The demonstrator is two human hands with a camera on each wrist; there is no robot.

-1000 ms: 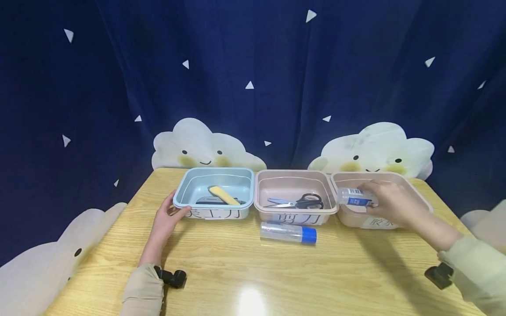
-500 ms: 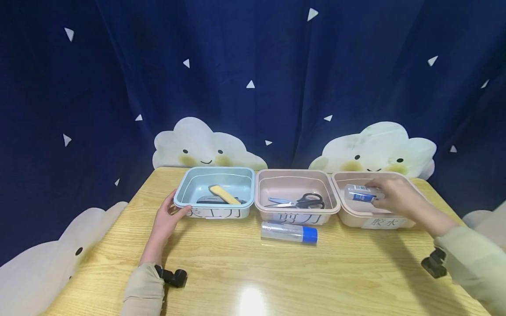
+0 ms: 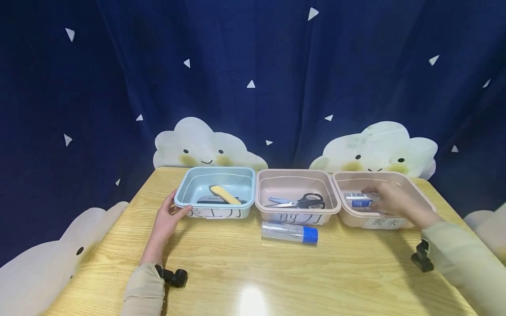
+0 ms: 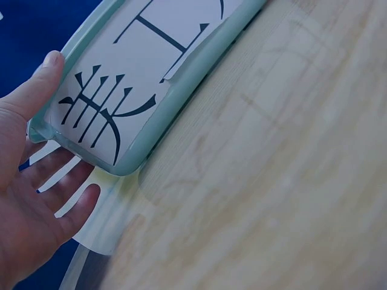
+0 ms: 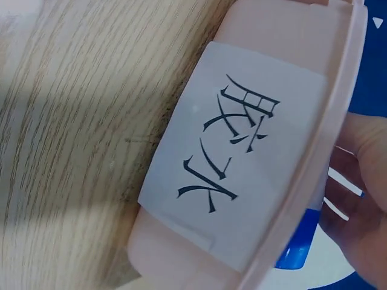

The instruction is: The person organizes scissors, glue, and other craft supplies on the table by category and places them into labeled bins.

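My left hand (image 3: 168, 217) holds the front left corner of the light blue bin (image 3: 187, 205), thumb on its front rim and fingers along its side. Inside that bin are a yellow-handled cutter (image 3: 224, 194) and a dark cutter (image 3: 211, 202), partly hidden by the front wall. My right hand (image 3: 393, 199) reaches into the right-hand pink bin (image 3: 417, 195), gripping a clear glue bottle (image 3: 357, 199) with a blue label. The bottle lies sideways, low inside the bin, its right end hidden by my fingers. In the right wrist view a blue part (image 5: 300, 244) shows behind the rim.
Between those bins stands the middle pink bin (image 3: 276, 210), with black-handled scissors (image 3: 310, 201) and a light blue pair (image 3: 276, 200). In front of it another clear glue bottle (image 3: 288, 232) with a blue cap lies on the wooden table (image 3: 221, 272). A dark blue curtain (image 3: 276, 101) hangs behind.
My right hand has carried the glue bottle from over the right bin's left rim rightward and down into that bin. My left hand has stayed on the blue bin.
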